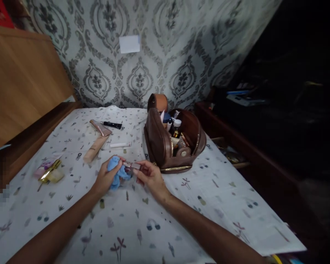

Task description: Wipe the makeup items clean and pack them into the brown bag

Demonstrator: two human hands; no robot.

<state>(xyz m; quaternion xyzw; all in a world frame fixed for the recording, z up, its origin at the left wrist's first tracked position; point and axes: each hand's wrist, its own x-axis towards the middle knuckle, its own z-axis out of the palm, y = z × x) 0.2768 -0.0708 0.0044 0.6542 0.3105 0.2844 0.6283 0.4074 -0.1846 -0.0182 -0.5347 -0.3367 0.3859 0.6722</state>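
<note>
Over the patterned white cloth, my left hand (106, 176) is closed on a crumpled light blue cloth (116, 181) and touches one end of a small pinkish cosmetic tube (132, 166). My right hand (151, 178) pinches the other end of this tube between thumb and fingers. Right of my hands stands an open brown bag (161, 143) filled with small bottles and cosmetics. Beyond my left hand lie a beige tube (95, 149), a rose-coloured tube (101, 128), a black tube (112, 125) and a thin white stick (120, 145).
At the left are gold-capped items (51, 172) beside a pink packet. A wooden panel (24, 80) borders the left side, and a patterned wall (140, 73) is behind. On the right, a dark wooden edge (236, 146) runs past the cloth-covered surface.
</note>
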